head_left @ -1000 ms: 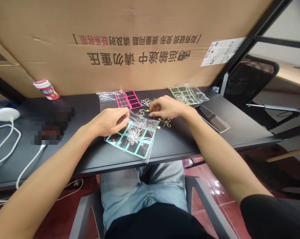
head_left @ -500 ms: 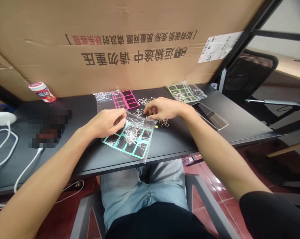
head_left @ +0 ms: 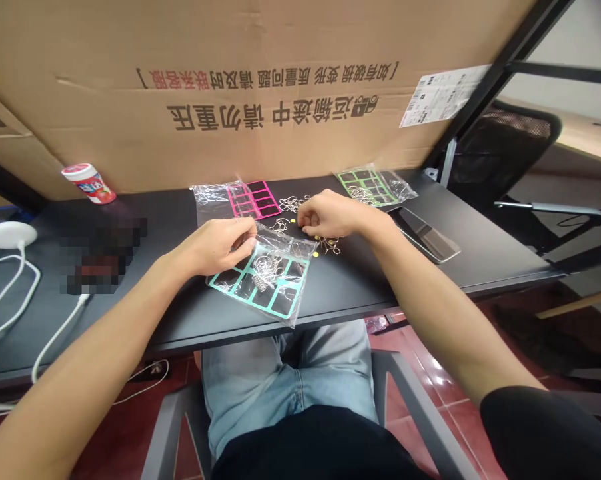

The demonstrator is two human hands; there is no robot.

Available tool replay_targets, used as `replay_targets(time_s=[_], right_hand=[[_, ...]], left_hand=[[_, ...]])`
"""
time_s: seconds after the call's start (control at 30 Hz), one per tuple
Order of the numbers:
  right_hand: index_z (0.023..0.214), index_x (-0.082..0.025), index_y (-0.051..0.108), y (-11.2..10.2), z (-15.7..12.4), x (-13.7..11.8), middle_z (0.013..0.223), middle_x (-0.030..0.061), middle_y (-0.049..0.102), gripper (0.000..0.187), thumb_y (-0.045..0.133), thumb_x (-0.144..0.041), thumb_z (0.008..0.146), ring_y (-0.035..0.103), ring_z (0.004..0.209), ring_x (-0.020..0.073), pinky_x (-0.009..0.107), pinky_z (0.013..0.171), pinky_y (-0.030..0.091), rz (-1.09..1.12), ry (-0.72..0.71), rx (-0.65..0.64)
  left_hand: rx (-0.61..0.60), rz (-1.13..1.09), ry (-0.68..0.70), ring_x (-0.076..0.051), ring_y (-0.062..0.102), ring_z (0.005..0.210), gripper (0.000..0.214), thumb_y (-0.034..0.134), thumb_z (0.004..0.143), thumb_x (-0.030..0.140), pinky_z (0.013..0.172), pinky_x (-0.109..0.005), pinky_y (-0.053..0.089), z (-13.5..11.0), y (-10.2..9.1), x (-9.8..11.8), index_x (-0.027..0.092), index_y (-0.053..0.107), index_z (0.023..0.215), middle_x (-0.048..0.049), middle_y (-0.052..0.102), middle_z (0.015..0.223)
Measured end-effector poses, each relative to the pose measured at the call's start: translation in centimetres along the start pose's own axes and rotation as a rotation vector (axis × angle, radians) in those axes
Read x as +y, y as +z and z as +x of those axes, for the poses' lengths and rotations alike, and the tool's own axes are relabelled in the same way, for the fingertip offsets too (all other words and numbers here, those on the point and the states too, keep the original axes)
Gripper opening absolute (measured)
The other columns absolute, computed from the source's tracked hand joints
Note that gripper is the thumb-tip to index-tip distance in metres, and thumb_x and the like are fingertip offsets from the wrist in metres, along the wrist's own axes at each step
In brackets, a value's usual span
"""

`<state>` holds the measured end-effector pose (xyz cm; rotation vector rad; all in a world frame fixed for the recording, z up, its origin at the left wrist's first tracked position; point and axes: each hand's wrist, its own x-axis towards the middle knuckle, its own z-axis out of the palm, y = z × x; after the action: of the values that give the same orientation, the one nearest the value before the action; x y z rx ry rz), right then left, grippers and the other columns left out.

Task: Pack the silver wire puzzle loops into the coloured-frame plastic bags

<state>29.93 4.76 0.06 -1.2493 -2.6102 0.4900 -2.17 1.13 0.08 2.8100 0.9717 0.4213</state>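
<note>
A clear plastic bag [head_left: 300, 248] lies near the table's front edge, with a teal-framed black label sheet [head_left: 284, 298] and a bunch of silver key rings [head_left: 266, 270] inside it. My left hand [head_left: 219, 245] pinches the bag's upper left edge between thumb and fingers. Just beyond the bag, my right hand [head_left: 328, 213] is closed, its fingers curled low over the table; whatever they hold is hidden. Loose metal rings and clasps [head_left: 280, 225] lie left of it, and more clasps [head_left: 331, 245] sit partly under it. Small yellow discs [head_left: 316, 255] are scattered close by.
A pink label sheet [head_left: 268, 212] in a bag and a pile of metal rings [head_left: 291, 203] lie behind. At the back right is a bagged green label sheet [head_left: 353, 178], with a phone [head_left: 423, 233] nearer. A red-and-white bottle [head_left: 89, 185] and white cables [head_left: 36, 293] are left.
My right hand has shifted slightly right, its fingers curling in more. A yellow disc now shows left of its fingertips. My left hand keeps its pinch on the bag.
</note>
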Motion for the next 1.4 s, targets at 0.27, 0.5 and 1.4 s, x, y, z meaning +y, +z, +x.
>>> replay_targets(time_s=[0.27,0.5,1.4], right_hand=[[0.081,-0.021,0.076,0.57,0.37,0.08,0.079,0.0064,0.075,0.012,0.075,-0.012,0.075,0.065,0.076,0.0225,0.038,0.071,0.048,-0.170,0.069,0.058],[0.085,-0.022,0.076,0.39,0.37,0.46,0.078,0.0040,0.075,0.018,0.073,-0.008,0.074,0.065,0.074,0.0207,0.037,0.074,0.049,-0.125,0.063,0.072],[0.080,-0.022,0.073,0.39,0.25,0.34,0.082,0.0083,0.073,0.010,0.074,-0.012,0.077,0.066,0.076,0.0241,0.037,0.068,0.048,-0.316,0.124,0.100]], left_hand=[[-0.001,-0.003,-0.002,-0.018,0.057,0.067,0.011,0.054,0.102,0.030,0.066,-0.034,0.041,0.10,0.21,-0.07,0.024,0.055,0.094,0.0008,0.064,0.077],[-0.017,0.005,-0.009,-0.017,0.057,0.067,0.012,0.053,0.104,0.031,0.065,-0.033,0.041,0.07,0.27,-0.12,0.024,0.055,0.094,0.0014,0.063,0.077],[-0.006,0.010,0.017,-0.016,0.055,0.065,0.013,0.053,0.104,0.030,0.065,-0.032,0.041,0.13,0.35,-0.01,0.023,0.055,0.092,0.0018,0.062,0.076]])
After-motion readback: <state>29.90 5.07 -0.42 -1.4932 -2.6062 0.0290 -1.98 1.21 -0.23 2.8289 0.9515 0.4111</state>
